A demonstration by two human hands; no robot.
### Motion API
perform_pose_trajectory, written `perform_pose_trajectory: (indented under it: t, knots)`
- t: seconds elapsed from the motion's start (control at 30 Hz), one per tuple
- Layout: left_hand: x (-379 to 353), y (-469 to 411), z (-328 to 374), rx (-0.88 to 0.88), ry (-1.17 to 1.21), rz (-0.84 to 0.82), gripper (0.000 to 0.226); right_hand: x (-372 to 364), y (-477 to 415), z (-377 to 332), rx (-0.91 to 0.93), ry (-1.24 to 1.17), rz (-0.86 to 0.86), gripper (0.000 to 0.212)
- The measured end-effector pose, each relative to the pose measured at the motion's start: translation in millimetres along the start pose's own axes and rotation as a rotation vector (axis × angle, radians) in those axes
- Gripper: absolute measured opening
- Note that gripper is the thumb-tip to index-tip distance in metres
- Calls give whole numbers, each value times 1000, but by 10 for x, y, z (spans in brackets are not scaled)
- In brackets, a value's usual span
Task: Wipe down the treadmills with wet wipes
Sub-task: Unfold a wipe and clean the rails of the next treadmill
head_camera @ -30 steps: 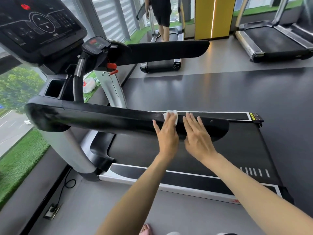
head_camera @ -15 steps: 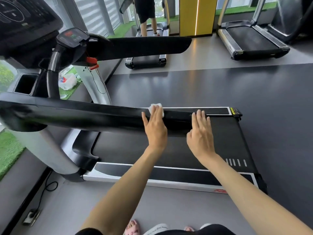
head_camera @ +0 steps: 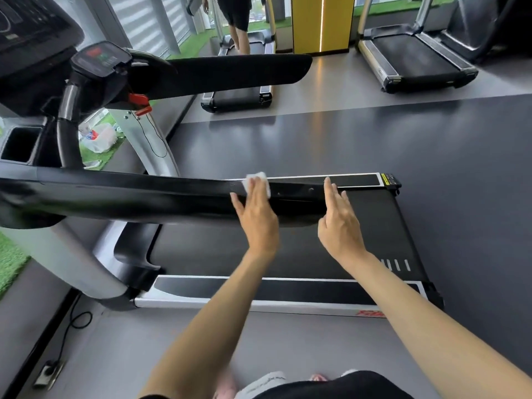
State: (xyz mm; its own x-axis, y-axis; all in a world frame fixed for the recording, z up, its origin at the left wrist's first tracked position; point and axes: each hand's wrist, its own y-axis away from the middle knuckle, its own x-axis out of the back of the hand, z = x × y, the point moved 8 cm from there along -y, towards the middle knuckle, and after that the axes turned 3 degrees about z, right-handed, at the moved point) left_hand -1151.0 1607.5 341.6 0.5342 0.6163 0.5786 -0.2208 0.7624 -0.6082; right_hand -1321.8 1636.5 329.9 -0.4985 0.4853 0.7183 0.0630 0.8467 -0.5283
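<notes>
wet wipe (head_camera: 256, 176): mostly hidden under the left hand (head_camera: 256, 217), only its far edge showing. handrail (head_camera: 129, 194): rear end covered by the right hand (head_camera: 339, 226). console (head_camera: 31, 33): cut off by the top and left edges. second person (head_camera: 237, 15): cut off above the waist (top edge). yellow label (head_camera: 387, 178): too small to read. feet (head_camera: 227, 383): blurred.

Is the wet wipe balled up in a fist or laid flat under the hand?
Flat: the left hand presses the wipe against the near handrail with straight fingers; its white edges show past them.
</notes>
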Motion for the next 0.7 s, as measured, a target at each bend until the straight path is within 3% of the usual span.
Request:
perform_pose_trajectory:
  t: [0.13, 0.2, 0.33, 0.43, 0.57, 0.7]
  knots:
    - [-305, 421, 620, -290, 165, -154, 53, 41, -1, 59, 34, -54, 1, 81]
    - [-158, 372, 651, -361, 251, -118, 51, 54, 0, 67, 29, -61, 3, 81]
    - [314, -46, -108, -71, 175, 125, 48, 67, 3, 52, -30, -51, 40, 80]
    - [227, -64, -274, -3, 35, 69, 53, 80, 17, 42, -76, -61, 49, 78]
    - [-157, 195, 227, -178, 34, -78, 63, 93, 4, 57, -58, -59, 13, 75]
    - [-188, 320, 608, -435, 242, -235, 55, 26, 26, 149, -101, -99, -26, 73]
